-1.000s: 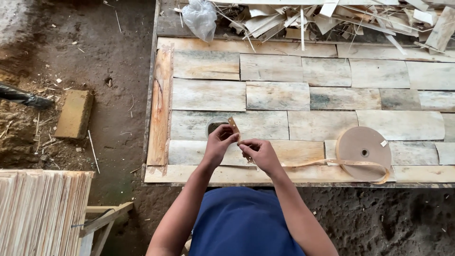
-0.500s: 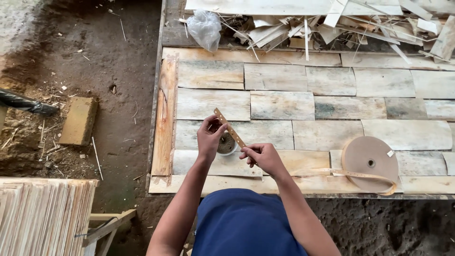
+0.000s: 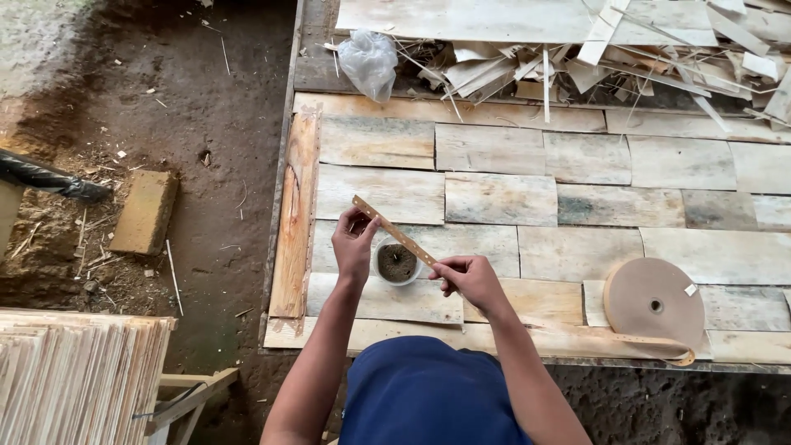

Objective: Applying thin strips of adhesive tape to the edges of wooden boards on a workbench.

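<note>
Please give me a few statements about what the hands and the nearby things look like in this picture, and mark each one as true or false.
1. Both hands hold one thin brown strip: the left hand at its upper end, the right hand at its lower end. True.
2. The strip lies flat on the boards. False: it is lifted, stretched slantwise between the hands.
3. A small round cup with dark contents stands below the strip, between the hands. True.
4. The brown tape roll stands to the left of the left hand. False: it lies flat on the wooden sheets to the right of the right hand.
5. A clear plastic bag lies at the far edge, by the wood scraps. True.
</note>
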